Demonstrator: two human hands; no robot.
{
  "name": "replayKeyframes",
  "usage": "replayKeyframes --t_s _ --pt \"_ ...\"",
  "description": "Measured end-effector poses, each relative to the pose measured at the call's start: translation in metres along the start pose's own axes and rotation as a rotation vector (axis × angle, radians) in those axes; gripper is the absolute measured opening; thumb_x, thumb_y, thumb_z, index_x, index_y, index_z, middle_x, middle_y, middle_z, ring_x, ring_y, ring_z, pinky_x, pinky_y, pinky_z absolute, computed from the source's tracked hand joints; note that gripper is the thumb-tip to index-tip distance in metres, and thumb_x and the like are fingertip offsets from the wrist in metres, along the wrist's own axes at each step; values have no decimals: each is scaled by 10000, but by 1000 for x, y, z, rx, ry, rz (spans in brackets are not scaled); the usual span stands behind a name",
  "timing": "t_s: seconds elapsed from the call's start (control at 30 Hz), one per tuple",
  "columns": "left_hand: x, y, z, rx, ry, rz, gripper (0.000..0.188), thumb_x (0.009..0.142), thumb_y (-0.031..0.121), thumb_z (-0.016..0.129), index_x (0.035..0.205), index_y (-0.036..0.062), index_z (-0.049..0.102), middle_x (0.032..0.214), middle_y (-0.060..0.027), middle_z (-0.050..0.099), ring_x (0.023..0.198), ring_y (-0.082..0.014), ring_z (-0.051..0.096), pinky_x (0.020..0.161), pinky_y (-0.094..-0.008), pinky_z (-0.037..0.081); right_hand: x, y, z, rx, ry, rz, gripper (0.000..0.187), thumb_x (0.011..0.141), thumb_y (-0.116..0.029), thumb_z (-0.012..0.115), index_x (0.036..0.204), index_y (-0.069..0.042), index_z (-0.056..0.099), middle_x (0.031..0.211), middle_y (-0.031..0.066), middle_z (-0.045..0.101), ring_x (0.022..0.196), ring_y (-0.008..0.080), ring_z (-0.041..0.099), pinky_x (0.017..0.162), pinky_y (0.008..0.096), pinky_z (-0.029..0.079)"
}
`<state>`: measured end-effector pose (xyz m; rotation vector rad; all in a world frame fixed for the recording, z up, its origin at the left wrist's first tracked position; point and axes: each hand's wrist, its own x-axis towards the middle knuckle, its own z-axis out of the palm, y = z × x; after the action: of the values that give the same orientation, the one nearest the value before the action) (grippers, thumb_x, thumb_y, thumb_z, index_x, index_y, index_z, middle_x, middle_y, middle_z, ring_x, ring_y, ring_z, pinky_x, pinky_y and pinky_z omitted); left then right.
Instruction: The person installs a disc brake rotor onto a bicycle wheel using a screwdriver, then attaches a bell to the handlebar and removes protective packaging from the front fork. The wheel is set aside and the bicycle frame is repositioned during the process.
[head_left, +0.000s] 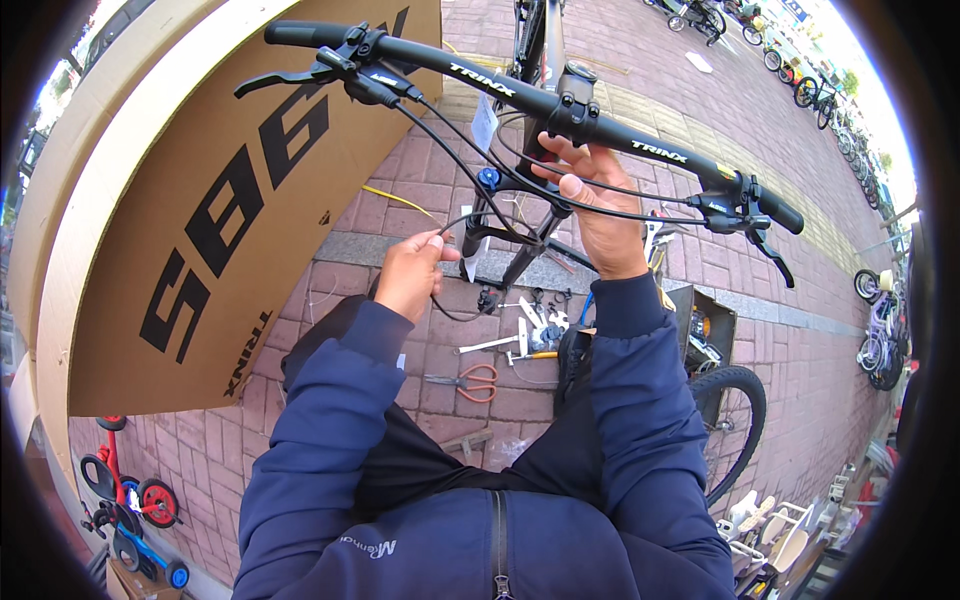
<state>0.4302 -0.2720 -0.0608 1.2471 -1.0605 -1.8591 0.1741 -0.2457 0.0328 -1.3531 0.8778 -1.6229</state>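
A black bicycle handlebar [480,85] with brake levers at both ends stands in front of me, clamped by its stem [574,105]. Black cables [455,150] loop down from the levers past the front fork [525,262], which has a blue knob [488,179] on its crown. My left hand [408,277] pinches a loop of thin black cable [447,309] between thumb and fingers, left of the fork. Just below the stem, my right hand [606,225] is curled around the cables, its thumb against one; its fingertips are partly hidden behind the bar.
A big cardboard box [215,215] stands at the left. Scissors [465,383], a hammer [535,356] and several small parts lie on the brick paving between my legs. At right are a metal toolbox [712,308] and a loose wheel [757,420]; small red and blue children's bikes [150,500] are lower left.
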Motion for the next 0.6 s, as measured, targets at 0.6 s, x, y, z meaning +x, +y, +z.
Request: replayKeyframes --t_s 0.6 --pt "-65 -100 85 314 -952 -83 225 1062 200 580 1107 11 692 1019 -39 732 1036 -129 672 952 -315 524 -4 -9 4 17 -9 95 703 958 -227 744 1539 -49 392 1366 231 605 1216 293 633 1072 391 498"
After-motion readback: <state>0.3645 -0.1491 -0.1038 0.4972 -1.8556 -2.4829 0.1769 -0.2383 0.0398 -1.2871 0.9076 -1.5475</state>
